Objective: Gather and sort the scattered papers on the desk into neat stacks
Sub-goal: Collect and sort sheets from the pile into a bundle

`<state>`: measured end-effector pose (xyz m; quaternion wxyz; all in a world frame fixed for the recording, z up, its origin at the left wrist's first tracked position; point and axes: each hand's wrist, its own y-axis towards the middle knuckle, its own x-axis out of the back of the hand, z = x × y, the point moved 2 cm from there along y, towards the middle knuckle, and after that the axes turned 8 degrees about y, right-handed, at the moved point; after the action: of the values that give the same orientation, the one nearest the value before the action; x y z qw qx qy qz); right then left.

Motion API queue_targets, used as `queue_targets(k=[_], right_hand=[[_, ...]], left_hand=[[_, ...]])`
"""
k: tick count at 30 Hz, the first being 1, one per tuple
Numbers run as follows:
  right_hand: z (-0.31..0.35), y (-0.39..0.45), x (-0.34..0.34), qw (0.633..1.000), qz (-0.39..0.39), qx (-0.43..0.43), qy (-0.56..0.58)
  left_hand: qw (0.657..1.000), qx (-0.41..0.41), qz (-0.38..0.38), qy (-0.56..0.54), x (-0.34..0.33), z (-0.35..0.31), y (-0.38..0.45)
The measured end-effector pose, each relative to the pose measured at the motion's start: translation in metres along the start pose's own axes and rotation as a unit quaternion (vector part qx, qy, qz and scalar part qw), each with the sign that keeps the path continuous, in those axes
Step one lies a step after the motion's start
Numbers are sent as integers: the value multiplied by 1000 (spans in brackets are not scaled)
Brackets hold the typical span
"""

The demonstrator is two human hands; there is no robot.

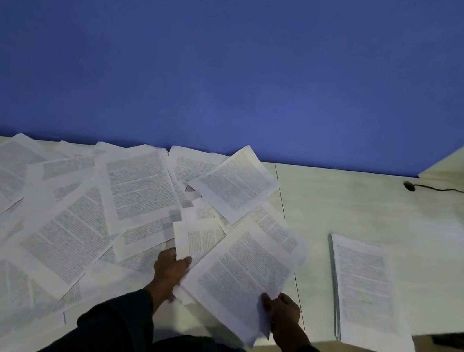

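our right hand [284, 315] pinches the gathered sheets [244, 278] by the near corner while our left hand [170, 268] grips a loose page [197, 239] to add; beyond, scattered papers [79, 209] cover the desk [368, 205]; a finished stack [365, 294] waits right.

many loose sheets [134, 189], one stack [368, 294], two hands [170, 268]

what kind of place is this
Probably an office workstation: a pale desk set against a blue partition wall, printed text pages spread over it beside a neat stack, and a dark cable at the far right.
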<state>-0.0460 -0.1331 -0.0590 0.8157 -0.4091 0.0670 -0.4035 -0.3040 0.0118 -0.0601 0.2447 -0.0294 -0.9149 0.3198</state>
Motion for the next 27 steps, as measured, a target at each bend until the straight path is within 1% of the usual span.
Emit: queue_targets(k=[2,4,6,9,11,14,16,17,19,21,23,25,27], right_hand=[[-10,-5,9,1000,-28,1,-3],[-18,-10,18,999,-43,-3,-10],[-24,-13,22,999,-40,-16,-20],[-31,-22,21,999,-40,-31,6],[-30,-29,19,999,-40,-21,28],[-20,-30,20,995,-37,-14,95],[-12,-24,19,991,-42,-7,125],[-7,-21,18,991,-48,1,122],[0,-12,13,993,-55,18,102],[3,-12,4,995,-64,38,74],[8,-20,2,989,-114,94,16],[9,-22,5,980,-144,137,-22],[8,-18,7,985,-122,121,5]], left_hand=[[999,-1,33,37,1,9,4],[996,0,85,28,2,18,5],[988,2,156,2,6,22,-2],[958,20,287,-11,16,22,-15],[936,32,348,30,28,23,-14],[912,16,389,128,49,21,0],[898,-3,410,158,62,16,4],[900,-5,408,155,66,16,6],[922,-9,373,104,72,17,12],[956,-15,290,38,75,20,18],[983,-18,180,39,78,26,22],[994,-1,96,43,80,33,21],[997,13,50,52,82,43,21]])
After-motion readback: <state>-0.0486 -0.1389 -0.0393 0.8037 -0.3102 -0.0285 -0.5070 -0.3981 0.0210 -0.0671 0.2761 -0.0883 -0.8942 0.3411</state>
